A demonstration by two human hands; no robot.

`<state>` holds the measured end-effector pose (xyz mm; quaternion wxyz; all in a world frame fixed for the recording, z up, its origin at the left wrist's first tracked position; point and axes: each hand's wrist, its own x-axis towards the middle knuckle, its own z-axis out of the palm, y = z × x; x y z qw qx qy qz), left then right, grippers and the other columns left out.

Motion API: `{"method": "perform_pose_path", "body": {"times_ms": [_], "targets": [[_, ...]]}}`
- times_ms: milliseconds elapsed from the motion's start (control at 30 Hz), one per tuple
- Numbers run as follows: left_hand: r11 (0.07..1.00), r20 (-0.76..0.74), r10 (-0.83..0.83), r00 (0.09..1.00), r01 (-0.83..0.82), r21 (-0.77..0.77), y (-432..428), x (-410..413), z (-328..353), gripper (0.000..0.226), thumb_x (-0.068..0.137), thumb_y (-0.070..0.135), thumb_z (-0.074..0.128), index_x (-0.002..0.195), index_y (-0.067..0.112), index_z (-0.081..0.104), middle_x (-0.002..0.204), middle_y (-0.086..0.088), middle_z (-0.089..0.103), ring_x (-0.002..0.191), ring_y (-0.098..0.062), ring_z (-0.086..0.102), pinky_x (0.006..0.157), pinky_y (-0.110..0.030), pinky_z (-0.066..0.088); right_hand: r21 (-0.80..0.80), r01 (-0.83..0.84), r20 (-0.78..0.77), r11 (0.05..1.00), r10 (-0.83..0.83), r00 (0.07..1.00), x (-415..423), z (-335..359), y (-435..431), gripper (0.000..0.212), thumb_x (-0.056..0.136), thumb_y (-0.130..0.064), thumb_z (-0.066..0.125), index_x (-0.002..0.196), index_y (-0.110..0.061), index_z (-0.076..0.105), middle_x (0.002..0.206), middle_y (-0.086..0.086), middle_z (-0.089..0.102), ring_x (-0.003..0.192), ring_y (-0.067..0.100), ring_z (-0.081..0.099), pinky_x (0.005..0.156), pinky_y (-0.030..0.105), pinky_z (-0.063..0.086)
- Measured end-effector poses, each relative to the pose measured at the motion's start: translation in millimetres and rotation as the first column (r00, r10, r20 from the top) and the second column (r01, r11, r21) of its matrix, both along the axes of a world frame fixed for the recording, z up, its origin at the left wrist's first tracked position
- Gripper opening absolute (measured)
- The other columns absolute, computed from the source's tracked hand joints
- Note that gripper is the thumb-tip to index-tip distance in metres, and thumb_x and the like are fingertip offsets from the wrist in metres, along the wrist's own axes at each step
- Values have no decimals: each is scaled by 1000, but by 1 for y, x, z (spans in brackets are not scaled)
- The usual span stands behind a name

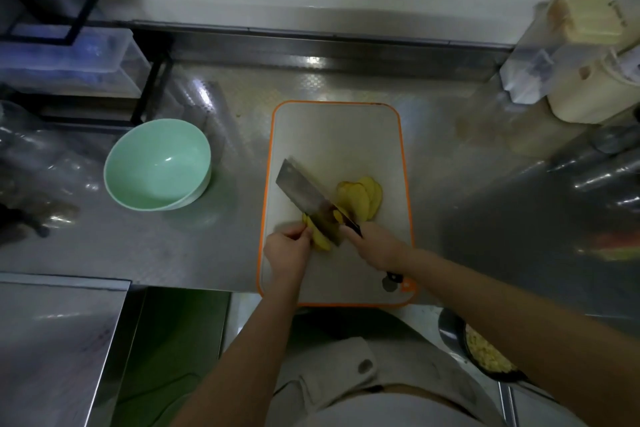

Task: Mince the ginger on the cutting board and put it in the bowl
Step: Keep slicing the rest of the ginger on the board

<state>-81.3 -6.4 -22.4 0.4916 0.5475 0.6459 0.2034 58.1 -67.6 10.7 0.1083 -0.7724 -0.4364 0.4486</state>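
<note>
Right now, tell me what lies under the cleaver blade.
Ginger slices stick out from both sides of the cleaver blade on the cutting board. The blade covers whatever lies between them.

The cutting board [336, 135] lies on the counter [225, 253], with the bowl [157, 165] well apart to its left. On the board's near half, the cleaver [308, 199] stands between the ginger slices [360, 199] to its right and the ginger piece [320, 241] to its left. A rack [150, 94] stands behind the bowl.
</note>
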Motion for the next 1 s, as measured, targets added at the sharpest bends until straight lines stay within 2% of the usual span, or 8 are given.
{"method": "perform_pose_path", "body": {"times_ms": [133,267,400,567,667,733,933,1000], "targets": [[1000,46,23,999,-22,-4,-2,1,1,14,83,15,67,92,9,75,88,-4,71,85,-17,63,80,-33,51,23,-83,83,996,81,993,1,2,9,44,100,-39,35,61,-19,34,57,-1,39,51,12,36,49,25,27],[999,51,44,998,-44,-17,-3,2,1,16,82,19,68,94,10,75,91,-4,72,84,-14,62,80,-29,49,104,2,13,995,-3,1000,-4,5,8,42,100,-36,38,62,-16,36,55,-1,41,48,12,39,47,25,29],[999,77,52,996,-52,9,-7,-1,-1,17,85,21,65,96,11,74,92,-3,71,84,-13,61,81,-30,49,146,50,8,988,-52,999,-7,13,3,42,99,-35,39,62,-16,35,55,-1,39,47,12,37,46,23,27],[995,90,104,991,-103,-11,-9,-1,-2,20,84,24,67,99,12,72,86,4,66,87,-14,61,82,-28,48,119,53,68,991,-62,996,-11,18,-5,42,99,-37,40,61,-19,35,55,-2,39,47,11,38,44,23,27],[991,100,133,986,-130,-40,-10,1,1,4,82,18,68,84,18,70,79,6,64,82,-13,59,78,-27,47,84,49,54,995,-53,997,-13,20,-8,43,99,-37,39,61,-19,36,54,-2,39,46,10,37,43,21,27],[991,107,131,986,-128,-34,-11,2,1,8,81,14,66,79,21,68,76,6,64,79,-12,59,74,-25,45,76,40,43,996,-44,998,-15,22,-9,42,99,-37,38,62,-19,38,55,-3,40,47,9,38,43,19,28],[995,85,98,992,-97,-12,-10,1,1,9,83,12,63,85,16,71,81,5,65,78,-7,56,64,-12,38,62,54,-1,997,-54,999,-18,22,-15,35,99,-37,38,71,-18,47,59,-4,44,50,7,41,45,17,30],[996,72,92,993,-92,-9,-10,2,0,10,83,12,63,87,13,71,84,4,66,78,-7,56,66,-14,38,60,50,8,997,-50,999,-18,20,-15,34,99,-38,38,79,-14,51,61,-4,45,52,7,42,47,20,31]]}}
